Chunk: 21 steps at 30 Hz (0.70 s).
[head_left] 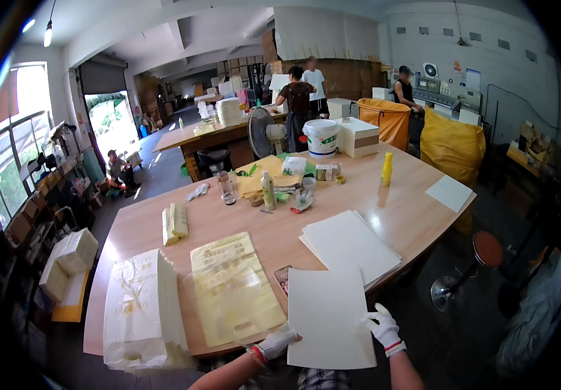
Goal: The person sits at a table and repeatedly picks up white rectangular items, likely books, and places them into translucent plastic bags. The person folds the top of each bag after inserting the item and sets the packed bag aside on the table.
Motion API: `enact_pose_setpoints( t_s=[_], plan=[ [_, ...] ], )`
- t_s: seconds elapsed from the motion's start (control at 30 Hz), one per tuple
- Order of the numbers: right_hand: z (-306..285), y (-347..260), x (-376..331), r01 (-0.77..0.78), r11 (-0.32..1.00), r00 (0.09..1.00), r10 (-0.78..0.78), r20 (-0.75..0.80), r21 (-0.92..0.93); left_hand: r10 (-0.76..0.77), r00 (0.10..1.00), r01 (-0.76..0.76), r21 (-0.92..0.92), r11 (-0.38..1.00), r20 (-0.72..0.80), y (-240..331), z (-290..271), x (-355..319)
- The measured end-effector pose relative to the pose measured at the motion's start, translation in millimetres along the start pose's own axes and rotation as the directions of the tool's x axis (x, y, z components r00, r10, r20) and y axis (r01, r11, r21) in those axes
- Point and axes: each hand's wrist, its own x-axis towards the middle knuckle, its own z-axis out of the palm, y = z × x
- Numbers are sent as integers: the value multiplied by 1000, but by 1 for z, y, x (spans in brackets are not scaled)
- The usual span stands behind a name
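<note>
A white rectangular board (328, 309) lies at the table's near edge, partly over the floor and my lap. My left hand (276, 344), in a white work glove with a red cuff, grips its lower left edge, with the thumb on top and the other fingers hidden beneath. Beside its right edge is my gloved right hand (384, 328), fingers apart and slightly curled, the tips close to or touching the edge. Behind lies a loose stack of white boards (352, 246). A phone (282, 279) is partly covered by the held board. Left of it lie flat yellowish plastic bags (235, 292).
A tall wrapped stack (139, 305) fills the table's near left corner. Farther back stand a white bucket (322, 140), a fan (264, 130), a yellow bottle (386, 170) and a spray-type bottle (268, 190). A round stool (487, 250) stands at right. Several people are in the background.
</note>
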Motion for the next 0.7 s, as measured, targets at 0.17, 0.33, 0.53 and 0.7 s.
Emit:
enact_pose_setpoints(
  t_s=[0.17,0.33,0.53,0.7],
  plan=[
    [104,11,-25,-183,632,933,354,-70,753,-29,940,272,701,659,-339,23,45,-62],
    [184,-48,-39,-51,806,964,193,-180,589,661,751,7,1000,-3,-3,-55,72,-60],
    [146,-95,-38,217,970,956,-189,-227,108,910,402,41,995,96,-104,24,-4,-94],
    [129,-134,-36,487,763,860,-504,80,-425,561,479,39,655,754,-675,82,-101,-98]
  ],
)
